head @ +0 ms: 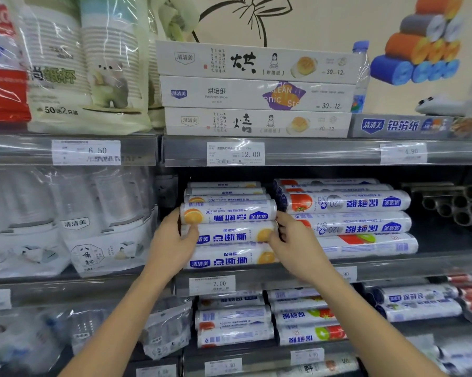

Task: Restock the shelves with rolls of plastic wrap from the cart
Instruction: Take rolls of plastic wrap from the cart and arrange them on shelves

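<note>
Here the left hand [175,240] and right hand [292,240] are gripping the ends of one roll [229,235]; pushing it crooked is probably risking the stacked rolls [229,214] tumbling off the shelf [406,263].

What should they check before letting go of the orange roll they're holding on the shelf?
1. The left hand grips the held roll at its left end: ok.
2. The right hand grips its right end: ok.
3. The held roll lies level: ok.
4. Its label reads the right way up: ok.
5. The roll above has its label the right way up: not ok, it is upside down.
6. Space behind the stack: cannot tell.
</note>
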The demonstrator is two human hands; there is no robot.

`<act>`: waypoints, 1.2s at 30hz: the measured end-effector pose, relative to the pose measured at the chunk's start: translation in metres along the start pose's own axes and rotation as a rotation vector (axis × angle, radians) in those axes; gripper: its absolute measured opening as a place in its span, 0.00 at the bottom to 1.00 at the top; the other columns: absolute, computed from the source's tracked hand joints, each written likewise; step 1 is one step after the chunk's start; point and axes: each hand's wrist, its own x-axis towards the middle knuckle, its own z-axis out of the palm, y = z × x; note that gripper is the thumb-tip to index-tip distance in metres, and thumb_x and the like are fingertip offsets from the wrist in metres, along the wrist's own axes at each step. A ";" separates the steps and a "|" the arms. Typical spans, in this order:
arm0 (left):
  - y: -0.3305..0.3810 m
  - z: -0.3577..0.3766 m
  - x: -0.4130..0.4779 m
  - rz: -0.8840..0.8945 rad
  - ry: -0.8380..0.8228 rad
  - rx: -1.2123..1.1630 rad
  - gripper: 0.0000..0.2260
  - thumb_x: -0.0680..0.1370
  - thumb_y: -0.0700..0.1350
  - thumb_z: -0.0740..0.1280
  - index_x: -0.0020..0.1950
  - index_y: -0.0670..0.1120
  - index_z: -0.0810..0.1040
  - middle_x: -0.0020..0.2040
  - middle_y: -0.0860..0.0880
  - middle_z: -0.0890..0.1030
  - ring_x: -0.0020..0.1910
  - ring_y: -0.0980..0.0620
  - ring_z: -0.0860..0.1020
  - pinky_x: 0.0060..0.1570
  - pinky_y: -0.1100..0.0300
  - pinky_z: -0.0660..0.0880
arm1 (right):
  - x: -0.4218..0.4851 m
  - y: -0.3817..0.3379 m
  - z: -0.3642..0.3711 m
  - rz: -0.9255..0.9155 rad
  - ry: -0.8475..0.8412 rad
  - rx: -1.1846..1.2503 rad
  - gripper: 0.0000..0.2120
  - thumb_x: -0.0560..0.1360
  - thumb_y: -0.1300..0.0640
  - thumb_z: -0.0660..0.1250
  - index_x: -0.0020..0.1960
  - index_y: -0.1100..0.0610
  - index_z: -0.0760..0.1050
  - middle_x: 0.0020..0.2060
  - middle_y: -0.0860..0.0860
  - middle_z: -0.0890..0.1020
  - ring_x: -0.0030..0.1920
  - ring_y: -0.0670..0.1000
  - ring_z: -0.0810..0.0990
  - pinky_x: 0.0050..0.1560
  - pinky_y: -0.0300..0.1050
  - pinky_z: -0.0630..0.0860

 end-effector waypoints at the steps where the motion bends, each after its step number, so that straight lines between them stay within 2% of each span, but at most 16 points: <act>1: -0.003 -0.003 0.000 0.006 -0.007 0.057 0.11 0.81 0.45 0.66 0.62 0.55 0.75 0.56 0.53 0.81 0.55 0.51 0.80 0.55 0.52 0.77 | 0.000 0.001 -0.001 -0.013 0.003 -0.053 0.10 0.81 0.57 0.63 0.61 0.51 0.74 0.43 0.54 0.85 0.42 0.51 0.85 0.45 0.55 0.83; 3: -0.007 -0.007 -0.002 0.009 -0.024 0.123 0.11 0.81 0.46 0.66 0.63 0.51 0.76 0.56 0.50 0.81 0.54 0.50 0.80 0.53 0.53 0.77 | -0.001 0.003 -0.001 -0.035 0.020 -0.128 0.07 0.80 0.57 0.63 0.57 0.53 0.76 0.43 0.52 0.85 0.43 0.51 0.85 0.46 0.57 0.83; 6: -0.009 -0.013 -0.006 0.027 -0.056 0.188 0.11 0.81 0.49 0.66 0.63 0.49 0.77 0.56 0.49 0.82 0.52 0.49 0.80 0.51 0.53 0.78 | -0.005 -0.001 -0.001 -0.066 0.071 -0.232 0.05 0.81 0.58 0.63 0.50 0.55 0.77 0.37 0.52 0.83 0.37 0.50 0.82 0.39 0.52 0.81; 9: -0.010 -0.021 -0.015 0.079 -0.061 0.290 0.09 0.81 0.51 0.65 0.60 0.50 0.77 0.52 0.50 0.81 0.49 0.50 0.80 0.49 0.50 0.79 | -0.014 -0.002 -0.003 -0.104 0.110 -0.385 0.09 0.82 0.57 0.62 0.43 0.56 0.75 0.30 0.48 0.77 0.30 0.48 0.75 0.29 0.44 0.69; 10: -0.011 -0.023 -0.019 0.102 -0.055 0.348 0.08 0.81 0.51 0.65 0.58 0.50 0.77 0.51 0.49 0.81 0.47 0.50 0.79 0.47 0.49 0.80 | -0.018 -0.002 -0.004 -0.119 0.108 -0.443 0.09 0.82 0.56 0.62 0.44 0.56 0.75 0.30 0.47 0.76 0.30 0.48 0.74 0.29 0.43 0.66; 15: -0.009 -0.031 -0.037 0.252 -0.023 0.746 0.08 0.81 0.52 0.63 0.52 0.49 0.76 0.45 0.50 0.80 0.40 0.49 0.79 0.36 0.53 0.76 | -0.039 -0.002 -0.014 -0.195 0.051 -0.791 0.10 0.83 0.51 0.58 0.51 0.54 0.75 0.43 0.49 0.78 0.39 0.52 0.74 0.35 0.45 0.67; 18: -0.004 -0.031 -0.050 0.305 -0.037 0.887 0.09 0.79 0.50 0.66 0.42 0.47 0.75 0.37 0.50 0.78 0.31 0.47 0.77 0.29 0.57 0.67 | -0.048 0.005 -0.018 -0.207 0.019 -0.845 0.11 0.83 0.50 0.57 0.53 0.54 0.76 0.47 0.50 0.79 0.45 0.54 0.78 0.38 0.46 0.66; 21: 0.006 -0.026 -0.061 0.332 -0.063 0.955 0.08 0.76 0.48 0.69 0.40 0.47 0.76 0.33 0.50 0.75 0.28 0.48 0.74 0.27 0.59 0.63 | -0.052 0.018 -0.025 -0.222 0.015 -0.850 0.12 0.82 0.50 0.57 0.54 0.54 0.76 0.47 0.50 0.79 0.47 0.54 0.79 0.39 0.45 0.67; 27: 0.052 0.018 -0.074 0.398 -0.105 0.970 0.08 0.78 0.50 0.67 0.41 0.49 0.73 0.35 0.52 0.76 0.33 0.49 0.77 0.30 0.57 0.62 | -0.059 0.052 -0.056 -0.275 0.007 -0.828 0.13 0.83 0.49 0.55 0.54 0.53 0.76 0.47 0.49 0.79 0.47 0.53 0.78 0.39 0.45 0.67; 30: 0.077 0.053 -0.079 0.373 -0.110 0.906 0.07 0.80 0.51 0.64 0.47 0.49 0.78 0.41 0.52 0.79 0.39 0.49 0.79 0.33 0.56 0.67 | -0.059 0.079 -0.085 -0.300 0.016 -0.774 0.13 0.83 0.48 0.55 0.56 0.52 0.75 0.49 0.48 0.79 0.49 0.53 0.79 0.40 0.45 0.66; 33: 0.101 0.095 -0.082 0.302 -0.132 0.863 0.09 0.81 0.54 0.61 0.54 0.51 0.78 0.49 0.54 0.81 0.47 0.49 0.80 0.39 0.54 0.73 | -0.056 0.113 -0.122 -0.332 0.006 -0.721 0.12 0.83 0.48 0.56 0.56 0.52 0.76 0.49 0.48 0.79 0.49 0.53 0.79 0.40 0.45 0.65; 36: 0.122 0.135 -0.083 0.209 -0.100 0.736 0.12 0.81 0.53 0.63 0.62 0.51 0.77 0.54 0.52 0.82 0.51 0.48 0.80 0.44 0.52 0.78 | -0.045 0.149 -0.160 -0.338 0.003 -0.680 0.12 0.82 0.48 0.57 0.58 0.51 0.77 0.52 0.48 0.80 0.53 0.53 0.79 0.41 0.45 0.65</act>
